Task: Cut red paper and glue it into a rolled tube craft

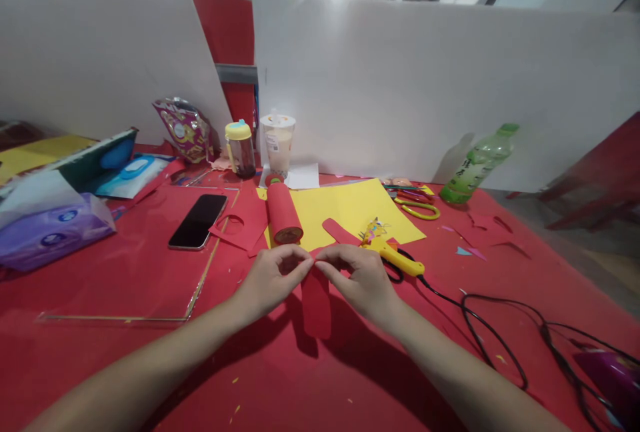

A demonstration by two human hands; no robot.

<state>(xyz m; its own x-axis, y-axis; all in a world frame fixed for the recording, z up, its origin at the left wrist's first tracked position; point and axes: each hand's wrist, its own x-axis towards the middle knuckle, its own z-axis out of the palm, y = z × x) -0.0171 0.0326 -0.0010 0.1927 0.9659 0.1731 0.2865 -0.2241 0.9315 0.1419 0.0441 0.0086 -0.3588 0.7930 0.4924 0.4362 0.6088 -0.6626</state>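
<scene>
Between my hands a red paper strip (317, 305) with a rounded lower end hangs down over the table. My left hand (273, 275) pinches its top edge between thumb and forefinger. My right hand (361, 279) pinches the same edge from the other side, the fingertips of both hands almost meeting. Just beyond lies a red paper-covered cylinder (284, 212) on a yellow paper sheet (345, 202). Another red rounded strip (340, 232) rests on that sheet. Right of my right hand is a yellow glue gun (397, 257), with dark scissor-like loops partly hidden under it.
A black phone (199, 221) and cut red paper (250, 219) lie left. Behind stand a yellow-lidded bottle (241, 149), a drink cup (279, 142) and a tilted green bottle (479, 165). Yellow-handled scissors (420, 209) lie back right. A black cord (500, 297) loops at right. White boards (400, 85) close off the back.
</scene>
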